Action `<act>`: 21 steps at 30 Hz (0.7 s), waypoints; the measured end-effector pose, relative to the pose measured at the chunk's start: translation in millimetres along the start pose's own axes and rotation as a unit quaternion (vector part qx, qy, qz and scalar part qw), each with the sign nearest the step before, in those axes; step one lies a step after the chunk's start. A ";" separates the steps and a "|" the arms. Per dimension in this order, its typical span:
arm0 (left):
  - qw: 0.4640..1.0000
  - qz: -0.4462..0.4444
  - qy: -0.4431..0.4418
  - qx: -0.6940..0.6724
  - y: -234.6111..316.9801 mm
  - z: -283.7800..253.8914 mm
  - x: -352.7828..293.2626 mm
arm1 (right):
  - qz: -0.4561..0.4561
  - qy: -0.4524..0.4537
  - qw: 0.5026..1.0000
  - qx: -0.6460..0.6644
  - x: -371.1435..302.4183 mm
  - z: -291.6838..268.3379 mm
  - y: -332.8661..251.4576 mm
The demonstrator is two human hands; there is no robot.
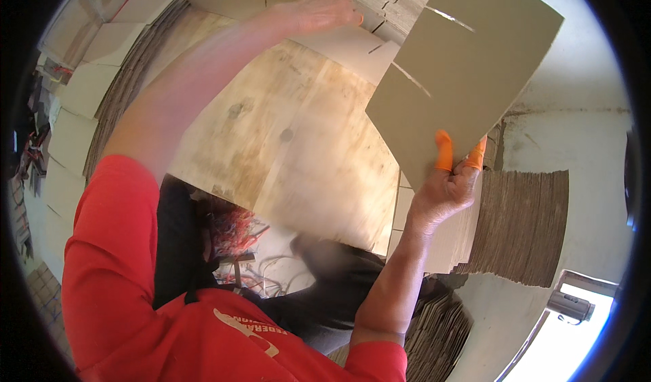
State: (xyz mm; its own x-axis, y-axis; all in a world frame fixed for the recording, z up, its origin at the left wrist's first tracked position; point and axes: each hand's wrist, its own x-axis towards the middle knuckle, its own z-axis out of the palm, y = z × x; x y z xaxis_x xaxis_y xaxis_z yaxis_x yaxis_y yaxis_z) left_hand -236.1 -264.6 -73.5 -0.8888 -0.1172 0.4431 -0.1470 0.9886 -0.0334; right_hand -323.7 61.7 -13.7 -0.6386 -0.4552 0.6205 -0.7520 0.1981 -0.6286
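Your right hand (445, 195) pinches a brown card (468, 63) in its fingers (443, 153), up over the far right of the counter (319, 134). Your left hand (322, 10) is by a pale card (349, 48) at the back; I can't tell its fingers' grip.

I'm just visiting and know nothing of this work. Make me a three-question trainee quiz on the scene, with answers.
1. Which hand holds the raised cardboard sheet?
2. True or false: two slits show in that sheet.
3. Where is the left hand?
A: down on the person's lap
B: by the pale cardboard near the picture's top
C: on the stack at the right

Key:
1. The right hand, wearing orange finger covers.
2. True.
3. B.
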 end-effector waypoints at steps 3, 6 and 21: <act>0.998 0.028 -0.033 -0.046 16.1 -3.9 -10.1 | -0.008 -0.011 1.000 0.001 -3.3 5.5 6.3; 0.993 0.031 -0.113 -0.024 38.0 -12.3 -13.2 | -0.020 -0.041 0.999 0.020 -6.9 4.9 11.6; 0.969 0.139 0.048 -0.198 147.2 -72.7 -45.3 | -0.089 -0.117 0.974 -0.171 -16.6 20.3 9.6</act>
State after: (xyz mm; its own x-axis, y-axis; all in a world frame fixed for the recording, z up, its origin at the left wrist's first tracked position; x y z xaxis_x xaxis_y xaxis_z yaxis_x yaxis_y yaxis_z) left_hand -185.9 -106.8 -33.3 -0.8229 0.1491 0.5482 0.2872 0.9418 0.1749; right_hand -317.0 53.5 -39.6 -0.4684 -0.6857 0.5571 -0.8834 0.3571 -0.3033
